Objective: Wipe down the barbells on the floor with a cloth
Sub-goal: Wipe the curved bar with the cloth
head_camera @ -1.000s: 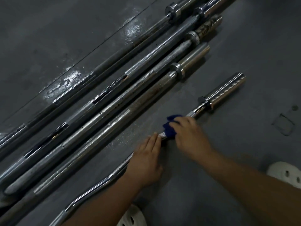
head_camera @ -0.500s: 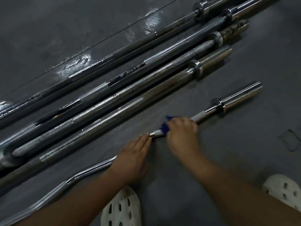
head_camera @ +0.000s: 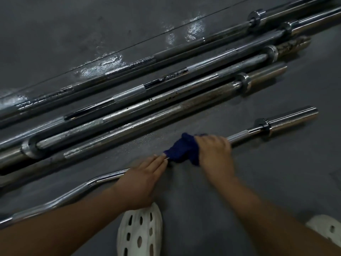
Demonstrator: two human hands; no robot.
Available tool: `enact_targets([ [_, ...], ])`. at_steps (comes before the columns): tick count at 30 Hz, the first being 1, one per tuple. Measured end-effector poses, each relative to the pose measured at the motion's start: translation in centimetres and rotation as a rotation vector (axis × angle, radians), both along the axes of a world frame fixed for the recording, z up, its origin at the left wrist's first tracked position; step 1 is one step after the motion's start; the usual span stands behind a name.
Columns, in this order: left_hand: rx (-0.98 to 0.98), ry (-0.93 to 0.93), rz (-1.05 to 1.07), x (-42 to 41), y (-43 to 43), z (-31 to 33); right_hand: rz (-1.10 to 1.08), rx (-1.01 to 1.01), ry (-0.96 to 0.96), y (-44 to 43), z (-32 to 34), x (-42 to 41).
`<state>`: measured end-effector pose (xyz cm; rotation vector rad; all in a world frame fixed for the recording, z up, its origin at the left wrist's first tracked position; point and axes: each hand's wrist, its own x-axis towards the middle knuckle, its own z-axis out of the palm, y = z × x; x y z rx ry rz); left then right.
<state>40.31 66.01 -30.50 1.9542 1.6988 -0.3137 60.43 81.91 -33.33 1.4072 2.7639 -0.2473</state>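
**Curl Bar Wipe: Slip and Roll Hazards**

The right hand (head_camera: 215,154) grips the blue cloth (head_camera: 182,150), wrapped around the curl bar (head_camera: 70,195) on the floor (head_camera: 258,172). The left hand (head_camera: 142,182) rests flat on the shaft, fingers straight, just beside the cloth. If the left hand lifts, the bar may roll. Loose cloth could snag on the knurling (head_camera: 238,137) beyond the right hand.

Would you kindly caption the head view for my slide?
Right hand grips a blue cloth around the curl bar; left hand rests on it, beside four straight barbells.

Head view, steeply downward (close overhead).
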Motion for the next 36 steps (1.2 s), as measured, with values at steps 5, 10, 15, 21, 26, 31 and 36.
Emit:
enact_targets([
  [5,0.028,0.023,0.060,0.9,-0.1,0.0,-0.031,-0.055,0.082,-4.3,0.0,-4.3],
  [10,0.078,-0.012,0.110,0.9,-0.8,-0.5,-0.169,-0.258,0.189,-0.7,0.3,-3.3],
  [15,0.074,-0.064,0.155,1.2,-0.7,-1.0,-0.575,-0.154,0.383,2.8,1.8,1.3],
  [21,0.085,-0.052,0.187,2.1,-0.1,-0.9,-0.387,-0.075,0.104,-3.7,0.2,-3.0],
  [26,0.087,-0.062,0.184,1.3,-0.6,-0.9,-0.005,-0.028,0.077,-0.4,-0.7,-0.5],
  [31,0.083,-0.048,0.212,1.6,-0.3,-0.5,-0.112,-0.108,0.217,-4.9,-0.5,-5.1],
  [36,0.129,-0.072,0.239,0.7,-1.6,-1.0,-0.192,-0.016,0.233,0.3,-0.7,-2.1],
])
